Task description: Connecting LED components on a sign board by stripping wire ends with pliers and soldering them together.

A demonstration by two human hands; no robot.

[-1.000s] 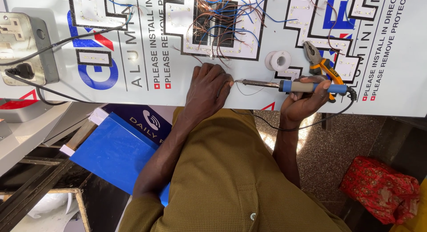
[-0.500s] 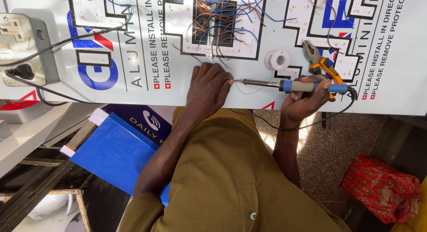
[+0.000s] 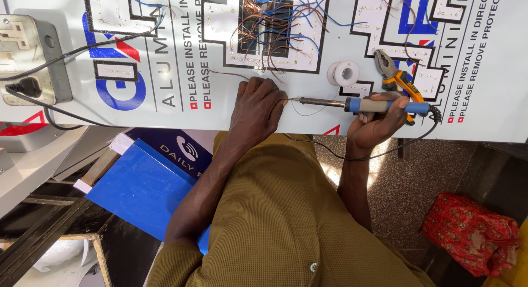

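white panel (image 3: 495, 100): r hand (image 3: 374, 127) grips soldering iron (image 3: 363, 105), l hand (image 3: 256, 111) pins wire (image 3: 231, 75).

This is a small sign-making or electrical workshop. A white aluminium composite panel (image 3: 495, 89), its printed protective film still on, serves as the work surface, with letter shapes cut into it and a tangle of blue and copper wires (image 3: 275, 28) running between them. A soldering iron (image 3: 363, 105), orange-handled pliers (image 3: 397, 78) and a solder spool (image 3: 344, 73) lie within reach. A metal socket box (image 3: 30, 58) feeds a black cable. Blue sheet material (image 3: 146, 190) leans below, over a speckled terrazzo floor (image 3: 407, 188).
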